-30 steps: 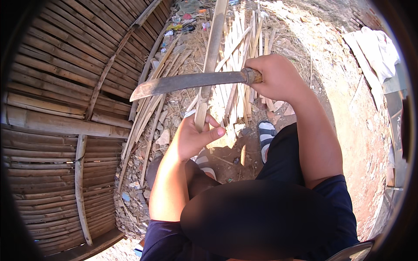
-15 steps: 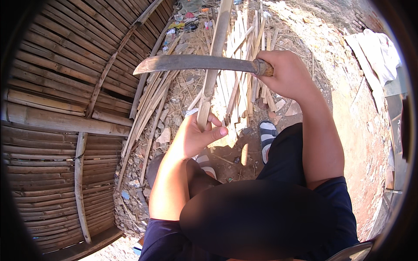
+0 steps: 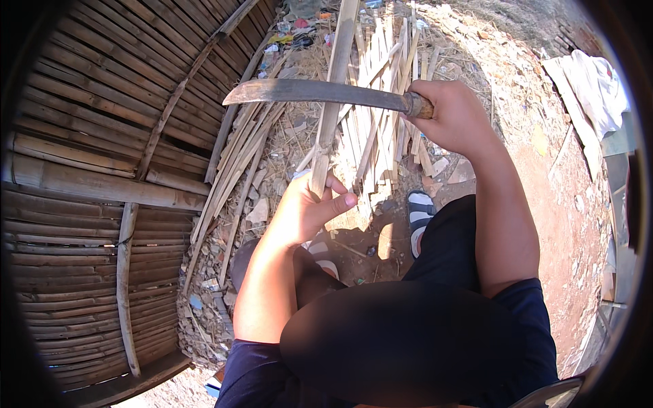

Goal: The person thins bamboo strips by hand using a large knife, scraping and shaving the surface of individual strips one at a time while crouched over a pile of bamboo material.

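My left hand (image 3: 299,216) is closed around the near end of a long bamboo strip (image 3: 329,126), its thumb pointing right. From there the strip runs away from me to the top edge of the view. In my right hand (image 3: 450,117) is the wooden handle of a machete (image 3: 306,91), whose curved, worn blade points left. That blade crosses over the strip well beyond my left hand; whether it touches the strip I cannot tell.
Split bamboo strips (image 3: 374,119) lie in a sunlit pile ahead, with a longer bundle (image 3: 235,163) along the left. A slatted bamboo wall (image 3: 88,156) rises at left. White cloth (image 3: 592,88) lies at far right. Rubble and litter cover the ground near my sandalled feet (image 3: 420,214).
The machete has shifted a little to the right along with my right hand, its tip now nearer the strip. My left hand keeps its hold in nearly the same place.
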Action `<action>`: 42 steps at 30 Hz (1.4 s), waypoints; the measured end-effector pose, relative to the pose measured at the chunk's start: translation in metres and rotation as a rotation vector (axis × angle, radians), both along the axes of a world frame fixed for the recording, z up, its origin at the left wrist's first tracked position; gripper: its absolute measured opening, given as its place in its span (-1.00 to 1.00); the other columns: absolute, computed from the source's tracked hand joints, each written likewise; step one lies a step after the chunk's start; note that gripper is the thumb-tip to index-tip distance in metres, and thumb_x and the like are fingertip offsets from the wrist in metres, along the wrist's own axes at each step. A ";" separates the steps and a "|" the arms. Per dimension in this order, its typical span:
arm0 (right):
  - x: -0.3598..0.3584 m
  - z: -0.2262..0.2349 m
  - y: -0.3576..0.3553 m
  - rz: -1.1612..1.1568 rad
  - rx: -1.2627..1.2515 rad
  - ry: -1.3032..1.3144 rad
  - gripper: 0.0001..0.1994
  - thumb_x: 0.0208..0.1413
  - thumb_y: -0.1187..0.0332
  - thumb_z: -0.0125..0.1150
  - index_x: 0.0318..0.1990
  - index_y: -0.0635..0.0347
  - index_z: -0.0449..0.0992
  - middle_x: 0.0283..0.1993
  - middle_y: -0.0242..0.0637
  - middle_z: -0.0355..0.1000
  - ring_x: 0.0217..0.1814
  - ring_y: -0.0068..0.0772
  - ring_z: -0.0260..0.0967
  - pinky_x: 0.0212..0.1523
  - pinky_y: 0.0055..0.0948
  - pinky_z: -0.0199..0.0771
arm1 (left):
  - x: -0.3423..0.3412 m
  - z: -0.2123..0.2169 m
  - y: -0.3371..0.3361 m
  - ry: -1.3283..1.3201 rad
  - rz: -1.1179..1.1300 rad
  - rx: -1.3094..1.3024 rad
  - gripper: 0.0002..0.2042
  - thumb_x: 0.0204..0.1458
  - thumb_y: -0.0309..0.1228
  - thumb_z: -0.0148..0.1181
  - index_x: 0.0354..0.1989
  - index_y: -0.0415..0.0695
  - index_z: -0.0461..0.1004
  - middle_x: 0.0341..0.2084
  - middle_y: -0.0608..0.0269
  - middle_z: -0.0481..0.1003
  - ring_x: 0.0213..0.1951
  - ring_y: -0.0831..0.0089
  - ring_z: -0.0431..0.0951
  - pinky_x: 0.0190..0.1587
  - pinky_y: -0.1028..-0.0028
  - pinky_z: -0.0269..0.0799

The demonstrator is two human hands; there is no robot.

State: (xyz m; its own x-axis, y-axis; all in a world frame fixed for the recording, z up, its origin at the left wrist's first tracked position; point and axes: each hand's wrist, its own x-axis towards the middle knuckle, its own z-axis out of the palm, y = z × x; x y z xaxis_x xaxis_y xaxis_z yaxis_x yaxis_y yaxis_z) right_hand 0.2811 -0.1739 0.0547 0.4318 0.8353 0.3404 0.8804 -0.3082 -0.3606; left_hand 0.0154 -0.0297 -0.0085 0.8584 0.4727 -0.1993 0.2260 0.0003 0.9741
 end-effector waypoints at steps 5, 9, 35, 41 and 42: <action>-0.010 -0.007 0.003 0.255 -0.045 -0.151 -0.82 0.04 0.23 0.40 -0.26 0.07 0.62 -0.42 -0.13 0.54 -0.28 0.08 0.56 -0.26 0.00 0.51 | -0.001 -0.002 0.001 -0.001 0.006 0.007 -0.80 0.06 -0.38 0.58 -0.34 -0.12 0.62 -0.57 0.57 0.39 -0.47 0.69 0.32 -0.38 0.56 0.23; -0.002 -0.008 0.002 0.167 0.020 -0.081 -0.81 0.05 0.24 0.40 -0.22 0.07 0.62 -0.42 -0.11 0.54 -0.29 0.09 0.55 -0.26 0.00 0.51 | -0.003 0.002 0.001 -0.029 0.007 -0.026 -0.85 0.06 -0.46 0.54 -0.31 -0.11 0.63 -0.50 0.52 0.50 -0.43 0.68 0.39 -0.32 0.56 0.28; -0.004 -0.002 0.000 0.244 -0.171 -0.129 -0.75 0.04 0.21 0.47 -0.17 0.09 0.67 -0.36 -0.05 0.58 -0.23 0.07 0.58 -0.20 0.00 0.54 | -0.003 -0.002 0.005 0.070 0.032 0.028 -0.73 0.04 -0.27 0.61 -0.30 -0.12 0.61 -0.52 0.54 0.41 -0.45 0.68 0.34 -0.37 0.54 0.21; 0.027 -0.003 -0.001 -0.068 -0.107 0.103 -0.68 0.04 0.20 0.47 -0.06 0.08 0.69 -0.37 -0.01 0.58 -0.25 0.10 0.59 -0.18 0.00 0.55 | -0.002 -0.009 0.002 0.018 0.062 0.041 -0.68 0.03 -0.18 0.63 -0.32 -0.13 0.64 -0.60 0.58 0.32 -0.50 0.68 0.27 -0.42 0.51 0.18; 0.026 -0.002 -0.002 -0.037 -0.079 0.095 -0.68 0.04 0.19 0.47 -0.08 0.09 0.69 -0.37 -0.02 0.57 -0.25 0.10 0.59 -0.19 0.00 0.55 | -0.002 -0.008 0.003 0.036 0.061 0.042 -0.68 0.03 -0.18 0.63 -0.32 -0.13 0.63 -0.60 0.58 0.32 -0.50 0.69 0.27 -0.43 0.51 0.17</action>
